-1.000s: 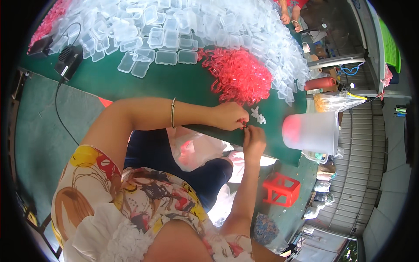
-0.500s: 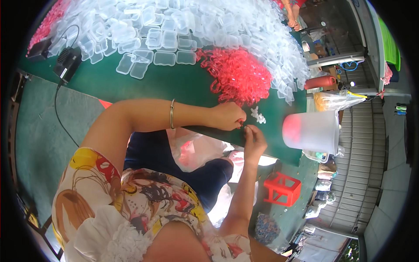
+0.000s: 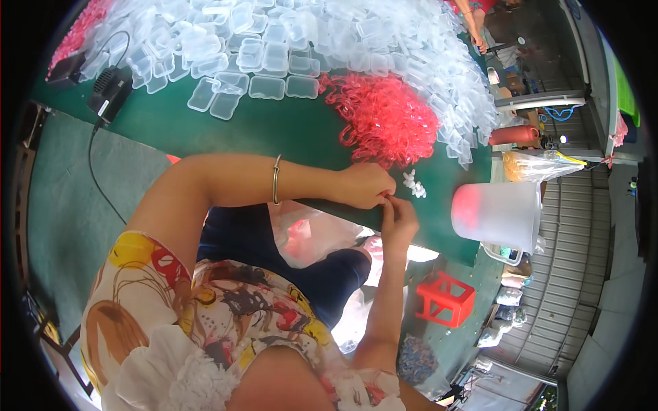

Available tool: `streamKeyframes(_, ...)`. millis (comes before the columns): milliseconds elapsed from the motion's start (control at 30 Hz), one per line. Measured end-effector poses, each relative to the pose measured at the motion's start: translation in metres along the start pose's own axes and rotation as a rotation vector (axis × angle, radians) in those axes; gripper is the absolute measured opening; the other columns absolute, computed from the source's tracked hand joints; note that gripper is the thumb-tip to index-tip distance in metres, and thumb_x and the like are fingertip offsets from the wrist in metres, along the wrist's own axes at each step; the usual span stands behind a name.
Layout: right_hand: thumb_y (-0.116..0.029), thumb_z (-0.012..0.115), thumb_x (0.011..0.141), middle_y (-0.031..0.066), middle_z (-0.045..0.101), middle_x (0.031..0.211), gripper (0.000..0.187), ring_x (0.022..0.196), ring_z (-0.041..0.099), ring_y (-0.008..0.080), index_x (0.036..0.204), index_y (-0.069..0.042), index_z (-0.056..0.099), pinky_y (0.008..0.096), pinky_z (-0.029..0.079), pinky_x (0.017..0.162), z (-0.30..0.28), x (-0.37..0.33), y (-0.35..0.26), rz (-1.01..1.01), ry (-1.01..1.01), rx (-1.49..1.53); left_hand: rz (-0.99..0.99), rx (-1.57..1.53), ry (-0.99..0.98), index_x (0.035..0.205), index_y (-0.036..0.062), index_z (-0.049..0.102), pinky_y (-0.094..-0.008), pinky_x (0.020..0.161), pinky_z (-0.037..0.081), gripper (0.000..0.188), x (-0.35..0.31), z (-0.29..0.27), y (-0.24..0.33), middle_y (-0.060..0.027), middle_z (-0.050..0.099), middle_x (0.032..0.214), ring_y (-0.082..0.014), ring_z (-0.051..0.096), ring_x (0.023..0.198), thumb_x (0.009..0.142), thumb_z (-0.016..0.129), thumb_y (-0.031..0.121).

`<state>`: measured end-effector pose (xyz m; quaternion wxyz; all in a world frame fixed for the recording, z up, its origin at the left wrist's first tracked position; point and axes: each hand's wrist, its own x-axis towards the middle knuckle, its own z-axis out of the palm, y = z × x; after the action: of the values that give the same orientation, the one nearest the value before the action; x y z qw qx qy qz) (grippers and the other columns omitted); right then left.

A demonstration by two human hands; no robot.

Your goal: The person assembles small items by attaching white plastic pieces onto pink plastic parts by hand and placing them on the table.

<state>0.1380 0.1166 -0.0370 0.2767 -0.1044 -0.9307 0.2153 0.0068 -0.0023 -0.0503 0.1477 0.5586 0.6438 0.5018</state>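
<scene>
My left hand (image 3: 367, 185), a metal bangle on its wrist, is closed at the near edge of the green table (image 3: 226, 147). My right hand (image 3: 400, 222) is closed in a pinch, its fingertips meeting those of the left. Whatever lies between the fingers is too small and covered to name. Just beyond the hands is a heap of glossy red plastic loops (image 3: 387, 123). A little cluster of small white pieces (image 3: 414, 184) rests right of the left hand.
Clear plastic boxes (image 3: 267, 55) are heaped over the far table. A translucent bucket (image 3: 500, 212) with something red inside stands at the right. A black corded device (image 3: 110, 92) lies at the left, a red stool (image 3: 445, 299) on the floor. Another person's hand (image 3: 478, 41) shows far right.
My fingertips have come together, and the small reddish bit at the left fingers is now hidden. The whole view has shifted slightly, moving the table's things a little to the right.
</scene>
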Motion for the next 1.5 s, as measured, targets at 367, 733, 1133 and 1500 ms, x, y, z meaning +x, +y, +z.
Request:
streamKeyframes(367,-0.007,0.066,0.077,0.0114,0.063,0.074,0.009,0.062,0.06,0.0199,0.083,-0.001,0.067,0.0297,0.047,0.06,-0.022,0.042,0.012,0.022,-0.094,-0.006,-0.045,-0.053,-0.02,0.086,0.0031,0.063,-0.039,0.065,0.048,0.016,-0.002,-0.004,0.001,-0.0131,0.063,0.076,-0.0302,0.062,0.074,0.073,0.066,0.012)
streamKeyframes(733,-0.011,0.067,0.076,0.0108,0.062,0.076,0.008,0.065,0.061,0.0238,0.08,-0.004,0.065,0.0348,0.048,0.06,-0.006,0.061,0.019,-0.059,-0.053,-0.302,-0.038,-0.045,-0.014,0.084,0.0023,0.063,-0.038,0.063,0.048,0.015,0.0,-0.001,-0.001,-0.0127,0.063,0.074,-0.0293,0.063,0.071,0.073,0.067,0.011)
streamKeyframes(1133,-0.001,0.064,0.077,0.0138,0.059,0.077,0.011,0.062,0.058,0.023,0.088,0.0,0.065,0.0316,0.047,0.057,-0.017,0.008,0.014,-0.164,-0.006,-0.203,0.012,-0.107,0.026,0.084,0.0018,0.062,-0.0371,0.062,0.047,0.016,0.0,0.0,-0.008,-0.0132,0.062,0.073,-0.0286,0.062,0.069,0.07,0.068,0.009)
streamKeyframes(1500,-0.001,0.066,0.076,0.0125,0.062,0.076,0.004,0.064,0.06,0.0212,0.08,0.001,0.065,0.0295,0.048,0.059,-0.024,-0.002,0.001,-0.13,-0.076,-0.225,0.021,-0.087,0.026,0.084,0.0019,0.063,-0.0376,0.063,0.048,0.016,0.0,0.0,-0.008,-0.0131,0.062,0.074,-0.0299,0.062,0.071,0.071,0.067,0.011)
